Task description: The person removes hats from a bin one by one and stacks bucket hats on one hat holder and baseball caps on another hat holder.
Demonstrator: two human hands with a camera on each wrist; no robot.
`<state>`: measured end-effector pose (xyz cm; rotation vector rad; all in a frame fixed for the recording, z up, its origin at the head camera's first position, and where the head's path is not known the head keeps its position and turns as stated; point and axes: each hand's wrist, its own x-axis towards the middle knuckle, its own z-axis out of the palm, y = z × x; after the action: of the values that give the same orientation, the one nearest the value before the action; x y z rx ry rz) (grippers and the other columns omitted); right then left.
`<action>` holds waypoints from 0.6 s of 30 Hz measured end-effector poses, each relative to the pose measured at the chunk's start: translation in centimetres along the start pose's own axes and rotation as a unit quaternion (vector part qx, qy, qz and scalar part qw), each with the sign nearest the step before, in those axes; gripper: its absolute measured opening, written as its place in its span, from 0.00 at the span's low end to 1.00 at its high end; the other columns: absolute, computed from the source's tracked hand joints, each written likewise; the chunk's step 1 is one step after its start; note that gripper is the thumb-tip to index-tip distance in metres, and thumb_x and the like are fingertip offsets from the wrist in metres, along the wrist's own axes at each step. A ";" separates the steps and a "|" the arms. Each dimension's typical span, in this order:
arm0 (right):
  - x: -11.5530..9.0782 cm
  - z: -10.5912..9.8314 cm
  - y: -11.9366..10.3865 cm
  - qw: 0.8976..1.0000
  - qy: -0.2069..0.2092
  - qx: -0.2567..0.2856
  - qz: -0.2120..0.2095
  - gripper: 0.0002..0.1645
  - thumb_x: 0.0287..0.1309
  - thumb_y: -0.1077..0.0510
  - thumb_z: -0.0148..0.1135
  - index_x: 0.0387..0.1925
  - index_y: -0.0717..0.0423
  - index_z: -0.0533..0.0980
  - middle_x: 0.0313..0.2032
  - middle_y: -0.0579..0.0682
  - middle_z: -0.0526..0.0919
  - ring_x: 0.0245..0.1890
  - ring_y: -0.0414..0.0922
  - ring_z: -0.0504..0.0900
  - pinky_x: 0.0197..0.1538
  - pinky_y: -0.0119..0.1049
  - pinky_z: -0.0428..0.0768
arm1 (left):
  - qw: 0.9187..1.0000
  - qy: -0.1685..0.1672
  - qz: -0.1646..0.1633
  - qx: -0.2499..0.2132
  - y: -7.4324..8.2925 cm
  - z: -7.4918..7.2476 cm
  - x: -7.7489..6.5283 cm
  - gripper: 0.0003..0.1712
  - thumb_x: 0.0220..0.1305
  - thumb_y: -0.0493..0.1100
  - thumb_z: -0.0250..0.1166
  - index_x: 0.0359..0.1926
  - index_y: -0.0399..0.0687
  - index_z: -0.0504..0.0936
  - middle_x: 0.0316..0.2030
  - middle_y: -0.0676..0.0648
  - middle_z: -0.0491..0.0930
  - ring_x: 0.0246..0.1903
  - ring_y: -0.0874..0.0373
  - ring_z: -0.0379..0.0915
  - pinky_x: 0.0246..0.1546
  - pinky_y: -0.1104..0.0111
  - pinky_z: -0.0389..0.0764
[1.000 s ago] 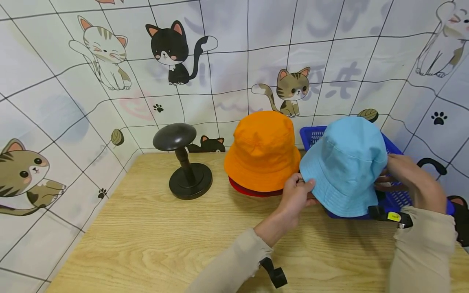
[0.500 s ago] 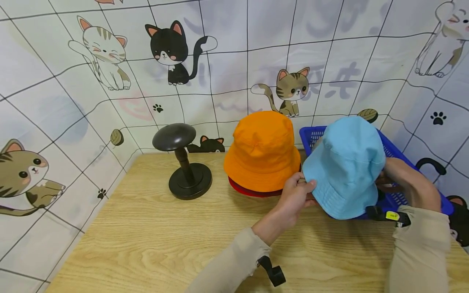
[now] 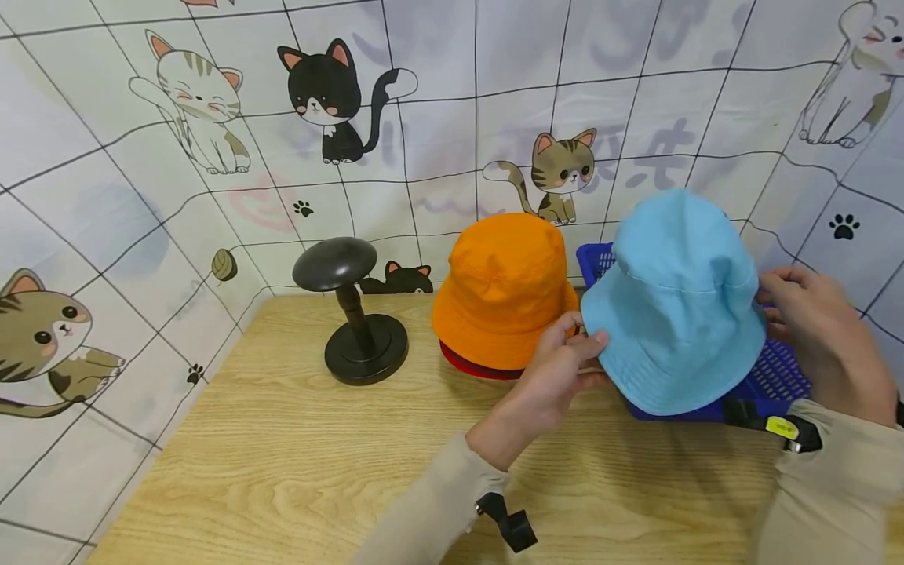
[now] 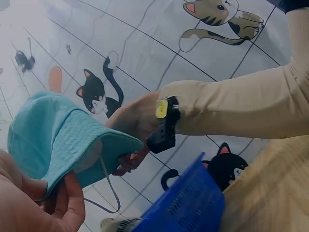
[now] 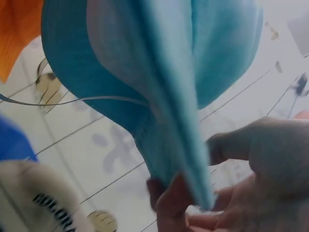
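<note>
A light blue bucket hat is held up over the blue basket, its crown upward. My left hand pinches the brim's left edge between thumb and fingers. On the opposite side my right hand pinches the brim, thumb and fingers closed on its edge in the right wrist view. A thin cord hangs in a loop below the hat, and a pale lining shows inside it. Left of it, an orange bucket hat sits on top of a red hat, mostly covered.
The blue plastic basket stands on the wooden table at the right, with a cream cap bearing dark letters by it. A black hat stand with a rounded top stands at the left. Cat-patterned walls enclose the back and sides.
The blue hat has risen and come nearer, with its right side swinging rightward. My right hand has moved up and right out of the basket area; my left stays on the brim.
</note>
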<state>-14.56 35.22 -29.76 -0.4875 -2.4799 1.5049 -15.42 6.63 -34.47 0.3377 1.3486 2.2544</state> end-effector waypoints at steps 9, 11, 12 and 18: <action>-3.1 0.9 -2.8 0.972 0.122 0.151 -0.131 0.14 0.75 0.63 0.52 0.42 0.40 0.80 0.41 0.36 0.76 0.40 0.36 0.73 0.34 0.17 0.72 | 0.997 -0.044 0.056 0.028 3.8 -1.5 -1.8 0.05 0.77 0.35 0.57 0.46 0.50 0.75 0.33 0.53 0.83 0.35 0.60 0.80 0.40 0.67 0.83; -3.5 1.5 -3.7 0.963 0.145 0.174 -0.146 0.15 0.74 0.65 0.55 0.43 0.44 0.83 0.41 0.37 0.79 0.41 0.36 0.75 0.34 0.17 0.73 | 0.996 -0.039 0.072 0.042 4.7 -2.3 -2.2 0.04 0.77 0.35 0.57 0.47 0.49 0.75 0.33 0.54 0.83 0.35 0.60 0.81 0.41 0.66 0.84; -3.6 1.9 -4.1 0.959 0.156 0.181 -0.152 0.14 0.73 0.65 0.56 0.44 0.46 0.84 0.42 0.38 0.80 0.41 0.35 0.77 0.35 0.17 0.75 | 0.995 -0.036 0.078 0.050 5.2 -2.7 -2.4 0.04 0.77 0.36 0.57 0.48 0.49 0.75 0.33 0.54 0.83 0.36 0.59 0.81 0.42 0.66 0.85; -4.0 5.0 -6.4 0.904 0.148 0.318 -0.243 0.13 0.64 0.75 0.58 0.45 0.69 0.85 0.43 0.51 0.85 0.35 0.41 0.85 0.30 0.22 0.84 | 0.990 0.008 0.122 0.076 8.2 -6.1 -3.1 0.06 0.77 0.37 0.58 0.51 0.48 0.76 0.39 0.52 0.83 0.39 0.57 0.82 0.45 0.64 0.85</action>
<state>-13.71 26.86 -26.38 0.0291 -1.5804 1.7247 -17.81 -2.89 -30.10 0.5677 1.5648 2.3579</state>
